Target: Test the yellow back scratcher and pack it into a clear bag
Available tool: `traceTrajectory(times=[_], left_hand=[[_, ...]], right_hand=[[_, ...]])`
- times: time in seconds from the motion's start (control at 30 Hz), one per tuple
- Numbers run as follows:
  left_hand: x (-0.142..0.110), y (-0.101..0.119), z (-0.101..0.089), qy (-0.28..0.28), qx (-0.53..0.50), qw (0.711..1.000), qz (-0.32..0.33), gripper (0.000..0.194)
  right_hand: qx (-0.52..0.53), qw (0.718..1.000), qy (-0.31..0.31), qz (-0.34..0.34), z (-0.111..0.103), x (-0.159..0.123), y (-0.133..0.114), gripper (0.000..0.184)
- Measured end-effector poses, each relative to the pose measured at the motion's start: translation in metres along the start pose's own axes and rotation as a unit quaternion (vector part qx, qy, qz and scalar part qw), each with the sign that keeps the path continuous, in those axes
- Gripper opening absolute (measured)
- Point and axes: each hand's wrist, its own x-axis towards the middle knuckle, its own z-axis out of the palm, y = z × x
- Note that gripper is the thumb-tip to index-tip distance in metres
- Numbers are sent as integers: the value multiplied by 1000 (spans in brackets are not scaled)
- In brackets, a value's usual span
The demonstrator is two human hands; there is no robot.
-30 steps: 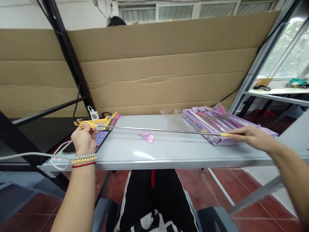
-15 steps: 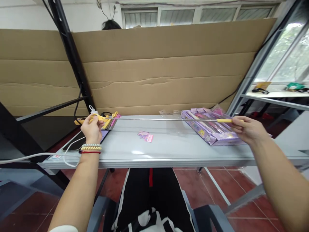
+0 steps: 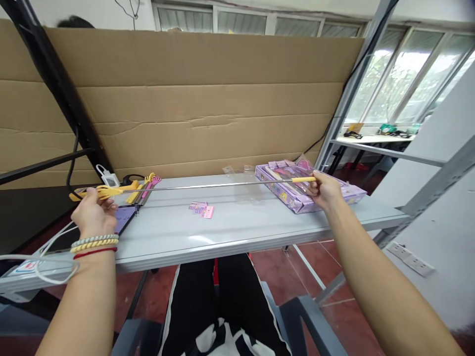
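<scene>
A telescopic back scratcher (image 3: 208, 186) stretches level above the desk, its thin metal rod pulled out long. My left hand (image 3: 95, 212) is closed around its yellow claw end at the desk's left side. My right hand (image 3: 325, 190) pinches the yellow handle at the other end, in front of a purple box (image 3: 297, 203). Beyond my left hand lie more back scratchers, a pink one (image 3: 151, 185) and yellow ones. Small pink and purple cards (image 3: 202, 209) lie mid-desk, below the rod.
The grey-white desk (image 3: 166, 242) has a cardboard wall (image 3: 208, 109) behind it. A white plug (image 3: 108, 177) and a white cable (image 3: 46, 257) are on the left. Clear plastic wrapping (image 3: 241, 178) lies near the box. Metal posts stand at both sides.
The view has turned to the right, so the desk and both hands sit further left. Both hands still hold the ends of the extended back scratcher.
</scene>
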Motion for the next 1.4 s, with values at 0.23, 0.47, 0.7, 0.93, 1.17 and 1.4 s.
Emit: traceTrajectory(times=[0.23,0.47,0.7,0.93,1.17,1.4], left_hand=[[-2,0,4,12,-138,984,-113,23],[4,-1,-1,-32,-169,979,-113,18],[-3,14,-12,-111,-115,968,-193,7],[-6,15,-8,-151,-57,979,-125,9],[-78,-21,27,-278,-124,953,-12,32],[-184,-44,43,-335,-123,930,-81,39]], right_hand=[[24,999,26,29,-6,4,-5,5],[-96,995,16,38,-5,-3,-14,17],[-73,995,-46,-48,-31,-2,-20,9],[-92,995,-31,-14,-44,5,-23,9],[-202,977,-17,-59,44,-57,4,30],[-264,955,-102,-87,118,-135,78,49]])
